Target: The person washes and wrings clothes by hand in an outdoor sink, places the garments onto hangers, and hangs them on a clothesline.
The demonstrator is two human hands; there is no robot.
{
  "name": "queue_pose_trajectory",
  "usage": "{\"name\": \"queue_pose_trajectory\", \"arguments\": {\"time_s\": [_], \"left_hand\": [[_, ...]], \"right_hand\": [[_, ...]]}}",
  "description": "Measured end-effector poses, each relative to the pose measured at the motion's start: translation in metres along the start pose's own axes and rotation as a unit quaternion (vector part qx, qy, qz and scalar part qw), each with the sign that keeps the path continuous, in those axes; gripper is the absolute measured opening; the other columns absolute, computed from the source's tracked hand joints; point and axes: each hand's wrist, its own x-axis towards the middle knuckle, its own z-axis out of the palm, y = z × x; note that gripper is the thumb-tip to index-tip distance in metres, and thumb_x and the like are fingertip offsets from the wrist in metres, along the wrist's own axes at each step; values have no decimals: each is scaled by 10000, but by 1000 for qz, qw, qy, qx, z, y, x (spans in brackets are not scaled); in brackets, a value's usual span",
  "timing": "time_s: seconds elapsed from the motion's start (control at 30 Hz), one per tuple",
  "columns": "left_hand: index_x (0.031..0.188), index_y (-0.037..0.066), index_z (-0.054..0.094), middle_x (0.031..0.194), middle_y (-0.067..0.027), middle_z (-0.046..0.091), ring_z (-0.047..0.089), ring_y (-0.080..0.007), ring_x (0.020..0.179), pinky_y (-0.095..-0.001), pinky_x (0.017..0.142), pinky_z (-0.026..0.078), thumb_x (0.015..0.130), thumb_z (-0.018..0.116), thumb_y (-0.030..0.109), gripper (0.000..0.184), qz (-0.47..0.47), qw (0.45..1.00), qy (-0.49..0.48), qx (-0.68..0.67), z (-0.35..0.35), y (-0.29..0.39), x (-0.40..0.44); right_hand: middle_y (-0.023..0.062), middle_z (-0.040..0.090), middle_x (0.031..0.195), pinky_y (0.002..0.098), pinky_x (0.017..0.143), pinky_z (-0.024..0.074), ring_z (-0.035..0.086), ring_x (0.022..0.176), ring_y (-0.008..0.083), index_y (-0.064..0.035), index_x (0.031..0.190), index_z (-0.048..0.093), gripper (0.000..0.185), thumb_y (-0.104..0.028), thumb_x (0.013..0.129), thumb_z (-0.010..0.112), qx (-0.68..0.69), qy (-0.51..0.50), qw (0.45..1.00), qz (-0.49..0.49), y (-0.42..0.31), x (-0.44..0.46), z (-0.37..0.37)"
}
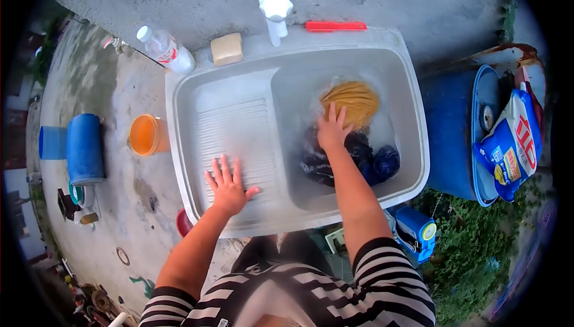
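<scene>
A light grey sink (418, 108) has a ribbed washboard (239, 126) on its left and a basin with water on its right. My left hand (230, 189) lies on the lower part of the washboard, fingers spread and holding nothing. In the basin, my right hand (332, 128) rests with parted fingers at the lower left edge of a mustard-yellow cloth (354, 101). Dark wet cloth (317, 158) lies below that hand, partly covered by my forearm, and a dark blue bundle (386, 162) sits to its right.
Along the sink's back edge are a plastic bottle (170, 53), a soap bar (226, 49), a white tap (275, 10) and a red object (336, 26). An orange bucket (146, 135) stands left. At right, a detergent bag (515, 141) lies on a blue barrel (448, 132).
</scene>
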Motion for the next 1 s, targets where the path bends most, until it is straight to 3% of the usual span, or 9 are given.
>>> {"name": "queue_pose_trajectory", "arguments": {"time_s": [0.1, 0.27, 0.37, 0.4, 0.47, 0.57, 0.77, 0.87, 1.0], "left_hand": [[1609, 86, 178, 1647, -312, 13, -55, -538, 1508, -738, 1139, -24, 860, 550, 730, 1056, 2, 1000, 4, -6, -2, -2, -2], [1614, 93, 166, 1655, -290, -4, -76, -526, 1511, -737, 1138, -42, 861, 550, 733, 1061, 3, 1000, 1, -28, -4, 0, 0], [1621, 99, 135, 1656, -287, -9, -75, -521, 1512, -738, 1134, -45, 863, 549, 735, 1072, -6, 999, -18, -33, -11, -5, -2], [1623, 105, 131, 1658, -280, -16, -81, -515, 1514, -736, 1135, -50, 865, 547, 735, 1070, -5, 999, -19, -40, -11, -5, -2], [1628, 114, 109, 1664, -265, -44, -107, -502, 1516, -732, 1137, -60, 871, 531, 741, 1069, -7, 997, -47, -53, -21, -4, -5], [1630, 119, 96, 1668, -256, -53, -119, -497, 1517, -730, 1138, -64, 876, 510, 750, 1067, -8, 996, -60, -58, -24, -5, -5], [1635, 145, 81, 1674, -241, -47, -113, -480, 1524, -718, 1150, -60, 876, 468, 777, 1061, -13, 998, -50, -45, -23, -7, -9], [1634, 144, 97, 1675, -242, -34, -107, -480, 1525, -720, 1150, -55, 869, 485, 773, 1064, -14, 998, -41, -53, -27, -5, -7], [1629, 137, 147, 1672, -248, -2, -85, -484, 1526, -723, 1151, -38, 845, 539, 758, 1074, -17, 998, -12, -61, -19, -6, -6]], "right_hand": [[25, 158, 1692, 726, 1135, 203, 133, 1551, 339, -347, 1402, 570, 453, -269, 959, 529, 35, -41, 989, -141, 30, -15, 4], [49, 586, 1339, 559, 969, 444, 491, 1284, 312, -118, 1155, 696, 320, -253, 870, 642, 20, 99, 993, 63, 6, 7, 34], [113, 699, 1123, 447, 913, 500, 619, 1083, 348, -107, 1078, 735, 249, -199, 872, 630, 38, 115, 991, -63, 11, 12, 22], [171, 722, 936, 414, 812, 529, 656, 879, 405, -94, 1068, 744, 238, -175, 879, 625, 155, 136, 974, -90, 20, 11, -2], [56, 705, 859, 361, 706, 502, 631, 766, 202, -73, 1079, 733, 208, -187, 959, 607, 415, 100, 904, 16, 25, -10, -73], [-14, 638, 892, 242, 719, 434, 534, 791, 68, -84, 1098, 712, 192, -99, 983, 559, 607, 177, 774, -35, 21, -58, -206], [103, 684, 1041, 348, 842, 552, 669, 963, 206, -25, 1191, 644, 245, -81, 1041, 458, 768, 250, 571, -148, 33, -97, -352], [125, 678, 1122, 405, 906, 555, 667, 1049, 263, -50, 1259, 602, 267, -133, 1043, 470, 798, 215, 552, -108, 68, -63, -355], [106, 669, 1082, 384, 884, 536, 649, 1024, 238, -26, 1195, 624, 240, -86, 1046, 447, 716, 203, 666, -42, 101, 2, -291]]}}
